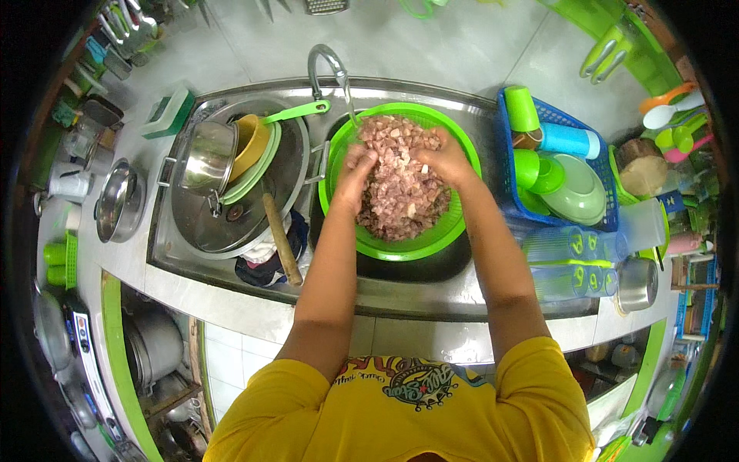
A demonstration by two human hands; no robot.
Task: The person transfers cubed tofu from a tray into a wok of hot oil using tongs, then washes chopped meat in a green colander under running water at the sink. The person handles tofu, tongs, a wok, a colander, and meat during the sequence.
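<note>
A bright green plastic strainer basket (398,255) sits over the sink bowl, heaped with small diced pieces of raw meat (401,185). My left hand (357,170) presses into the near left side of the heap, its thumb on top of the pieces. On the other side my right hand (443,156) has its fingers sunk in the meat. Between them the two hands hold a mound of it; the buried fingertips are hidden. Water runs from the curved metal faucet (328,53) into the basket's far left side, close to the meat.
Left of the basket, a large metal basin (190,231) holds a steel pot (209,156), green plates and a wooden-handled tool (280,239). A blue dish rack (508,173) with cups and a lidded bowl stands right, behind several clear tumblers (554,245). A steel bowl (120,199) rests far left.
</note>
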